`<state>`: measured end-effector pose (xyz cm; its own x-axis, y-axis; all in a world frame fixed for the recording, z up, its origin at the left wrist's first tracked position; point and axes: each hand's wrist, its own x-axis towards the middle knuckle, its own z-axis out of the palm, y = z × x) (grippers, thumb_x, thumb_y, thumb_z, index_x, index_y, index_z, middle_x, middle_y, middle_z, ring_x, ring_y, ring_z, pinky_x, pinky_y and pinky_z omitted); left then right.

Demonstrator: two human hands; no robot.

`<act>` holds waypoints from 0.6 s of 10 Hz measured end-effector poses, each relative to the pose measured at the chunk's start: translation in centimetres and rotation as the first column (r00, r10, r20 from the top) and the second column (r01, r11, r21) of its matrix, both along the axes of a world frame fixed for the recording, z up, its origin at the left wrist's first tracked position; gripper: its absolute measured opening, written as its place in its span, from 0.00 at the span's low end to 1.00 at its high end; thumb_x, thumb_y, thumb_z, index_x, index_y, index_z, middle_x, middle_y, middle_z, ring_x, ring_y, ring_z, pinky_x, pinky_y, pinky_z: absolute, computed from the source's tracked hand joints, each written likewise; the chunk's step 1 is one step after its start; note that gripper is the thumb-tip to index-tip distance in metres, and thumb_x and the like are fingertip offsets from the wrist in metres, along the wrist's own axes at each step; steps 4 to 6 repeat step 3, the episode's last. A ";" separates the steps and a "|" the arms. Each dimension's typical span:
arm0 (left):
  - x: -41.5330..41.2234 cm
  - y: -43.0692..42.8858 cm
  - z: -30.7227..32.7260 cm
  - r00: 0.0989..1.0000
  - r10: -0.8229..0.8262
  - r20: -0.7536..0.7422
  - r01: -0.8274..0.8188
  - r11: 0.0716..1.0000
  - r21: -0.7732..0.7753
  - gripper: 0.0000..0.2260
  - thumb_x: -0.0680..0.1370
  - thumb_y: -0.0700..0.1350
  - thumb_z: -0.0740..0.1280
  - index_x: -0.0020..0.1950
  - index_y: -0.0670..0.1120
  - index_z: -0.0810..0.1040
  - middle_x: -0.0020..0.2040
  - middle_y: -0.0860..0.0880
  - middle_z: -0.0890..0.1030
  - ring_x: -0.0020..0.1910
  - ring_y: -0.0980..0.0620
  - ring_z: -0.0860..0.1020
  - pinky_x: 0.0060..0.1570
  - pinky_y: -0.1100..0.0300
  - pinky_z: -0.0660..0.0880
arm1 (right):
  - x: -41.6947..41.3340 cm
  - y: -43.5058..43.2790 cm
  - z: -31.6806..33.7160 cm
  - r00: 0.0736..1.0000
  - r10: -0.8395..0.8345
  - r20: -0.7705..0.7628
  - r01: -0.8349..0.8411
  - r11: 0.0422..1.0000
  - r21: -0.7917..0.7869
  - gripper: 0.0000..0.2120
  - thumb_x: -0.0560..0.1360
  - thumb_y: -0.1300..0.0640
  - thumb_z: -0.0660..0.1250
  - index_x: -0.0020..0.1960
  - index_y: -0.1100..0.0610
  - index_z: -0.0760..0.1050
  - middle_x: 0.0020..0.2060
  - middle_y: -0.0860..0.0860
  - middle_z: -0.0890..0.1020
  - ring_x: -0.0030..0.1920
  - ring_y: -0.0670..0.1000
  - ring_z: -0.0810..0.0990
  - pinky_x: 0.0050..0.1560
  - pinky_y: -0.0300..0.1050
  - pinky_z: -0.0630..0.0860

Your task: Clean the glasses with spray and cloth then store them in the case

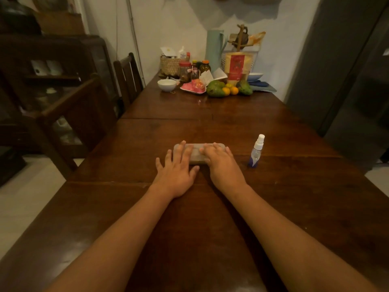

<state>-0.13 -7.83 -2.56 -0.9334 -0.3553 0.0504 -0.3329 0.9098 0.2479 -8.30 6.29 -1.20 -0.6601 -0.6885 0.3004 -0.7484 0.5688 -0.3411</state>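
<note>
A grey glasses case (197,154) lies closed across the middle of the dark wooden table (210,207). My left hand (177,166) rests flat on its left half with fingers spread. My right hand (221,163) lies on its right half, fingers over the lid. A small clear spray bottle (256,151) with a white cap and blue liquid stands upright just right of the case, apart from my right hand. The glasses and the cloth are not visible.
At the table's far end stand a white bowl (167,84), jars (185,71), a woven basket (171,65), fruit (228,89), a pink packet (193,87) and a tall pale flask (214,50). Wooden chairs (127,77) line the left side. A grey cabinet (347,70) is on the right.
</note>
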 end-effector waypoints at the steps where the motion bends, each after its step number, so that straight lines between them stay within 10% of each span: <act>1: 0.1 0.1 0.5 0.998 0.057 0.032 -0.056 0.998 -0.017 0.31 0.80 0.67 0.46 0.77 0.61 0.34 0.80 0.50 0.33 0.79 0.39 0.41 0.70 0.29 0.39 | 0.5 0.2 0.7 0.998 -0.041 0.037 0.038 0.997 0.072 0.22 0.83 0.57 0.58 0.75 0.45 0.62 0.78 0.45 0.62 0.80 0.48 0.53 0.79 0.60 0.51; 3: 1.3 0.2 1.4 0.959 0.176 -0.223 -0.165 0.984 0.069 0.26 0.81 0.61 0.54 0.76 0.55 0.51 0.78 0.41 0.51 0.77 0.37 0.54 0.72 0.30 0.43 | 0.3 1.1 2.3 0.995 0.018 0.098 -0.027 0.996 0.090 0.25 0.81 0.50 0.62 0.76 0.41 0.61 0.79 0.42 0.60 0.80 0.48 0.54 0.78 0.65 0.52; 6: 1.3 0.2 1.4 0.959 0.176 -0.223 -0.165 0.984 0.069 0.26 0.81 0.61 0.54 0.76 0.55 0.51 0.78 0.41 0.51 0.77 0.37 0.54 0.72 0.30 0.43 | 0.3 1.1 2.3 0.995 0.018 0.098 -0.027 0.996 0.090 0.25 0.81 0.50 0.62 0.76 0.41 0.61 0.79 0.42 0.60 0.80 0.48 0.54 0.78 0.65 0.52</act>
